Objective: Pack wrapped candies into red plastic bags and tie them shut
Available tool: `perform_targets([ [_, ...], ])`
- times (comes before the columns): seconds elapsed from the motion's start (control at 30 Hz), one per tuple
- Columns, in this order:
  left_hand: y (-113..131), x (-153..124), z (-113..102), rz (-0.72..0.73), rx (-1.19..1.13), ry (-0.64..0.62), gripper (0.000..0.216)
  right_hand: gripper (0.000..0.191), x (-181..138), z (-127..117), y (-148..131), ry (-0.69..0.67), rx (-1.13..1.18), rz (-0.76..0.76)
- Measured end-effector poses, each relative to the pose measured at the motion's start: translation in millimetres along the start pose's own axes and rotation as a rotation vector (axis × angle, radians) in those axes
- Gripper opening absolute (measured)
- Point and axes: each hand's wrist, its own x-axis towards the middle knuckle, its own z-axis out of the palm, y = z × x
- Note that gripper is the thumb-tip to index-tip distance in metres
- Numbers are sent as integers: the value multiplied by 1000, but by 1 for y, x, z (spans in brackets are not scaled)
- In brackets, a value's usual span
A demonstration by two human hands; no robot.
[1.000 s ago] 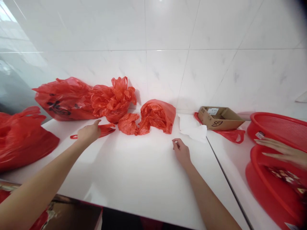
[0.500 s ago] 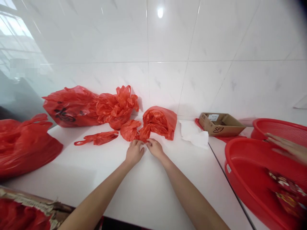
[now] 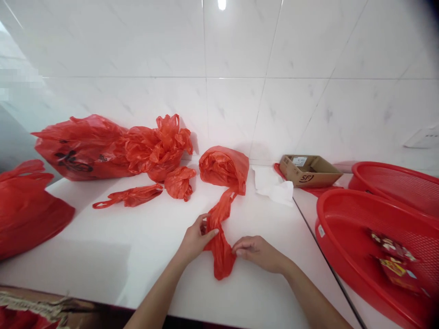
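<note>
A red plastic bag (image 3: pixel 223 258), long and crumpled, lies on the white table between my hands. My left hand (image 3: pixel 197 240) is closed around its middle, with the thumb on top and the fingers behind. At its right edge my right hand (image 3: pixel 255 252) pinches the film between thumb and fingertips. The bag's upper end reaches back to a bulky red bundle of bags (image 3: pixel 224 167) near the wall; whether the two are joined I cannot tell. Left of that bundle sit a small crumpled red bag (image 3: pixel 180 183) and a narrow flattened red bag (image 3: pixel 132 196).
Large red bags (image 3: pixel 82 151) line the wall at left, another red bag (image 3: pixel 30 210) nearer. White paper (image 3: pixel 272 186) and an open cardboard box (image 3: pixel 312 172) lie right of the bundle. Red baskets (image 3: pixel 322 214) stand at right, the near one holding snack packets (image 3: pixel 399 269).
Both hands have come nearer, drawing a red bag out from the bundle and stretching it along the table. Another hand over the right baskets has left the view.
</note>
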Motion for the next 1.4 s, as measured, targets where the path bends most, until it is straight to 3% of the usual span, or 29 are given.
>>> perform_targets([
  [0.1, -1, -9, -1, -21, -115, -11, 34, 21, -16, -6, 8, 115, 39, 66],
  [0.27, -6, -23, -27, -78, -292, 137, 33, 32, -40, -24, 31, 581, 186, 255],
  [0.37, -3, -36, -31, -145, -392, 145, 34, 37, -44, -25, 22, 660, 158, 234],
  [0.5, 13, -55, -9, -144, -392, -38, 33, 37, -25, 2, -14, 616, 47, 97],
  [0.6, 24, -66, 4, -119, -418, -179, 37, 39, -9, 31, -31, 406, 63, 14],
  [0.67, 24, -70, 1, -131, -450, -194, 40, 24, -6, 41, -29, 309, 107, -15],
  [0.83, 9, -73, -28, -191, -552, -13, 37, 19, -17, 19, -11, 505, 120, 47],
  [0.9, 7, -76, -32, -206, -579, -15, 35, 22, -22, 10, -12, 544, 120, 79],
  [0.97, 13, -78, -27, -191, -526, -121, 32, 25, -23, 13, -19, 519, 107, 85],
  [1.1, 36, -66, -17, -41, -213, -453, 28, 38, -15, 40, -28, 307, 91, 19],
  [1.13, 40, -56, -19, 5, -109, -429, 28, 33, -12, 45, -24, 291, 89, 6],
  [1.17, 43, -42, -23, 47, -3, -328, 30, 27, -10, 48, -18, 313, 85, 1],
  [1.2, 45, -25, -29, 82, 104, -176, 33, 22, -7, 49, -9, 366, 83, 0],
  [1.23, 46, -6, -36, 106, 228, 77, 34, 20, -6, 49, 1, 441, 91, 5],
  [1.27, 45, 14, -43, 110, 265, 221, 39, 20, -5, 46, 12, 520, 112, 12],
  [1.4, 34, 82, -64, 52, 304, 484, 72, 25, -3, 36, 41, 675, 254, 1],
])
